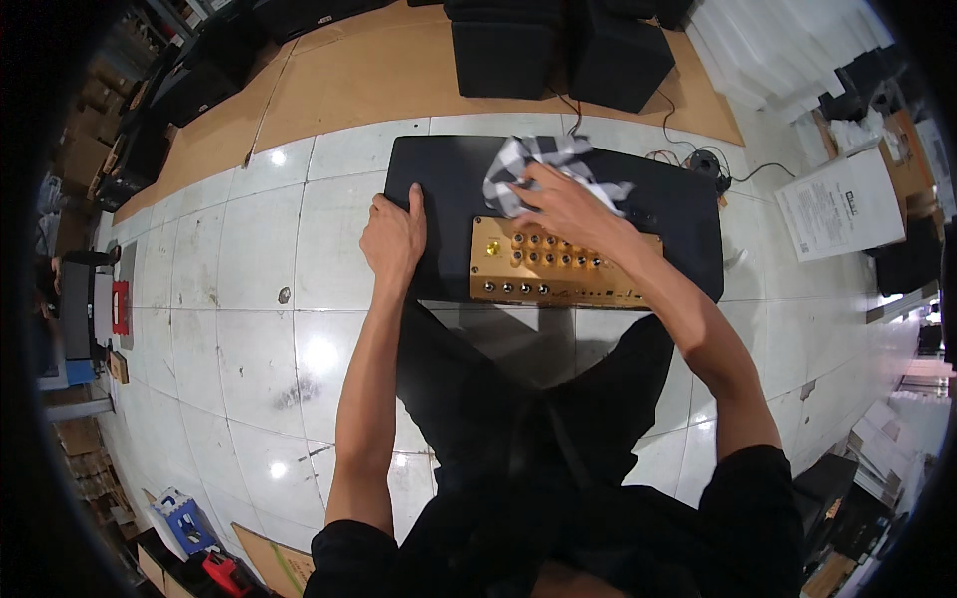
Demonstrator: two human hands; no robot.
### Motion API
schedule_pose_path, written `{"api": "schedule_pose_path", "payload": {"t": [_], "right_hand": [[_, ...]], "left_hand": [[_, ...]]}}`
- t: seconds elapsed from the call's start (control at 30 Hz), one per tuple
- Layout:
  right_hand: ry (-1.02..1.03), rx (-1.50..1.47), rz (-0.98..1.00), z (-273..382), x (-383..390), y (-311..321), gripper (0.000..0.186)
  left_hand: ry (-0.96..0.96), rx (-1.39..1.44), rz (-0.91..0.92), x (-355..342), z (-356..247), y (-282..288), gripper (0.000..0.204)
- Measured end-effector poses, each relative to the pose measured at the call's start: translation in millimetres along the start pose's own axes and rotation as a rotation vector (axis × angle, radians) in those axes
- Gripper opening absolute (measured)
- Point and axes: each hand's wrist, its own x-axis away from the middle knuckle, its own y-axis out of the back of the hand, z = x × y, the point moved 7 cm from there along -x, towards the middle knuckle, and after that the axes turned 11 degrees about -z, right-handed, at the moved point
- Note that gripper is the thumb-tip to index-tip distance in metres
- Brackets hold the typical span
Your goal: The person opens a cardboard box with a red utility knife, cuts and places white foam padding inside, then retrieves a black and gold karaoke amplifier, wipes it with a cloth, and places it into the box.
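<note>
A black speaker box (449, 199) lies in front of me, with a gold control panel (578, 289) full of knobs and sockets set in its near side. At the box's left edge, my left hand (392, 234) grips the side, thumb on top and fingers bent along the edge. My right hand (568, 209) presses a black-and-white checked cloth (508, 164) onto the black surface just beyond the panel. Its fingers are closed on the cloth and slightly blurred. Part of the panel's right side is hidden under my right forearm.
Black speaker boxes (506, 50) stand on brown cardboard (359, 85) at the far side. Cables (668, 110) run on the floor at the far right, near a white carton (842, 204). White tiles (239, 349) surround me. A blue-and-white box (184, 523) sits at the near left.
</note>
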Motion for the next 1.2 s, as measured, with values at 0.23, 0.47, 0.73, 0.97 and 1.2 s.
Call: {"api": "schedule_pose_path", "payload": {"t": [0.23, 0.47, 0.73, 0.97, 1.2], "right_hand": [[0.028, 0.108, -0.055, -20, 30, 24, 0.049], [-0.102, 0.083, -0.029, -23, 35, 26, 0.048], [-0.07, 0.096, -0.096, -11, 22, 24, 0.042], [-0.305, 0.158, -0.178, -116, 164, 116, 0.034], [-0.513, 0.267, -0.275, -131, 202, 107, 0.049]], "left_hand": [[0.001, 0.044, -0.014, -1, 8, 5, 0.065], [0.048, 0.055, 0.009, 8, 6, 0, 0.07], [0.004, 0.065, -0.025, 1, 13, 3, 0.065], [0.029, 0.074, -0.005, 5, 15, 3, 0.065], [0.023, 0.01, -0.042, 6, 3, 6, 0.067]]}}
